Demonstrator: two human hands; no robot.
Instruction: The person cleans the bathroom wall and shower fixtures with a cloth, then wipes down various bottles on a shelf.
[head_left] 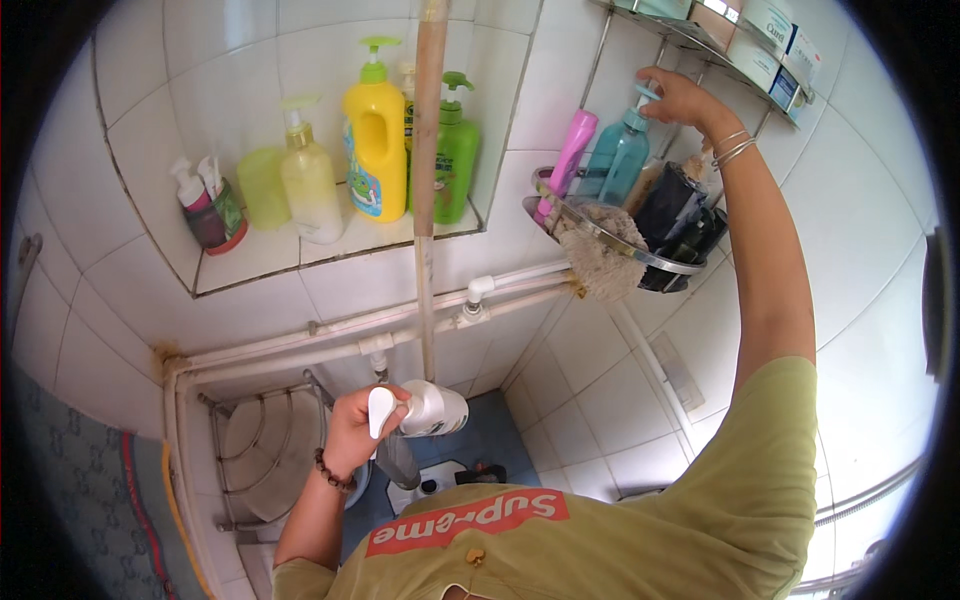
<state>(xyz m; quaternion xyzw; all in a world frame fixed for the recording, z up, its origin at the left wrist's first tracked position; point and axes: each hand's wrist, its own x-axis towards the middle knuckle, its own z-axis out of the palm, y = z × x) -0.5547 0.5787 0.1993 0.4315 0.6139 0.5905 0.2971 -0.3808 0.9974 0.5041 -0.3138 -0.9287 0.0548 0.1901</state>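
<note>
My left hand (352,430) is closed round the neck of a white pump bottle (437,410), which tilts low in front of me with its pump head near my thumb. My right hand (682,100) reaches up to the corner rack, its fingers closed at the pump top of a translucent teal pump bottle (618,160). That bottle stands in the rack's metal rim (672,264), between a pink bottle (572,155) and dark bottles or packs (668,208). A beige bath puff (602,262) hangs over the rim. Part of the teal bottle's base is hidden.
A tiled niche at left holds a yellow jug-shaped pump bottle (378,150), a green pump bottle (460,160), a cream pump bottle (314,190) and a toothbrush cup (214,220). An upright pole (430,120) crosses the niche. Boxes (752,58) sit on the upper shelf; white pipes (330,350) run below.
</note>
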